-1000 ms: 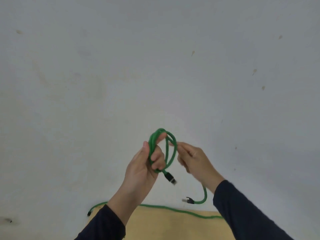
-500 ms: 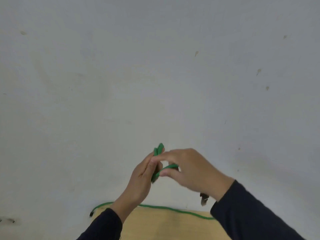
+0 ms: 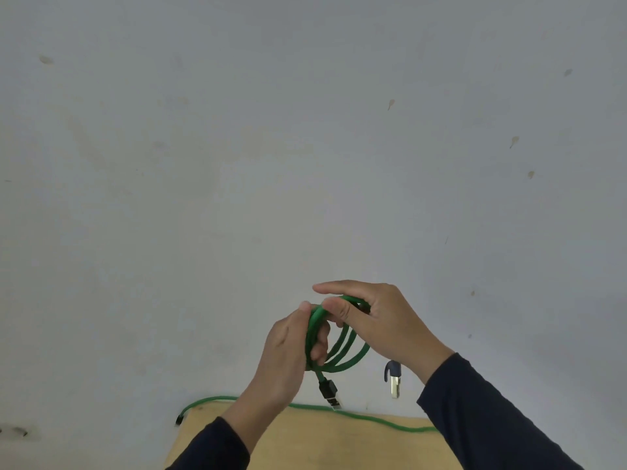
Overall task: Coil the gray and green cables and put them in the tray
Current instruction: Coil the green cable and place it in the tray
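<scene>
Where the tan wooden board [image 3: 325, 442] meets the wall, a second green cable [image 3: 369, 420] lies stretched along its far edge. Above it, the left hand [image 3: 288, 357] grips the braided green cable [image 3: 342, 354] in round loops, the right hand [image 3: 376, 320] pinching the top; behind, a stained gray wall [image 3: 305, 147].

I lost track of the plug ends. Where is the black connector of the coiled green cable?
In the head view, the black connector hangs below the green coil, between both wrists, just above the wooden table edge.
</scene>
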The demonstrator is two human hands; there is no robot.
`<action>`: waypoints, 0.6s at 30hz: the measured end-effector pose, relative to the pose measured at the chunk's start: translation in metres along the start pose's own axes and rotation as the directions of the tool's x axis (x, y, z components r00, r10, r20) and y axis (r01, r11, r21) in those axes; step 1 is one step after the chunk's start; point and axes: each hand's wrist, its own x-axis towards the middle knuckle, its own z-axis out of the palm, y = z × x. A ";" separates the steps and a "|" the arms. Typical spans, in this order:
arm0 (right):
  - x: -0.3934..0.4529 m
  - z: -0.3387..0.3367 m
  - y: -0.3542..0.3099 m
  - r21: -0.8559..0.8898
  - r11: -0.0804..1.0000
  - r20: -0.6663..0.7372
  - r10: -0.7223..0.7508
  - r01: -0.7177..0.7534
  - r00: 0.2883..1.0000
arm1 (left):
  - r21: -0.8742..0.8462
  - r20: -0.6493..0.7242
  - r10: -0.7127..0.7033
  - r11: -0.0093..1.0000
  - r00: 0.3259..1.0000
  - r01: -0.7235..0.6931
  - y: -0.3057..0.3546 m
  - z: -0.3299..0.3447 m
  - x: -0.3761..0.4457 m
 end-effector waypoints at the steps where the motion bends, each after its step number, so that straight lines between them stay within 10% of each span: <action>1: 0.001 0.001 0.000 -0.001 1.000 -0.032 0.003 -0.003 0.999 | 0.033 -0.073 0.061 0.998 0.995 -0.059 0.000 0.003 -0.001; 9: -0.003 0.002 0.006 0.044 0.998 0.003 0.051 -0.051 0.999 | 0.258 -0.125 0.281 0.935 0.951 -0.243 -0.009 -0.003 0.000; 18: -0.012 -0.017 0.010 -0.222 0.974 0.076 -0.028 0.044 0.997 | 0.056 -0.109 0.148 0.988 0.983 -0.143 0.000 -0.028 0.006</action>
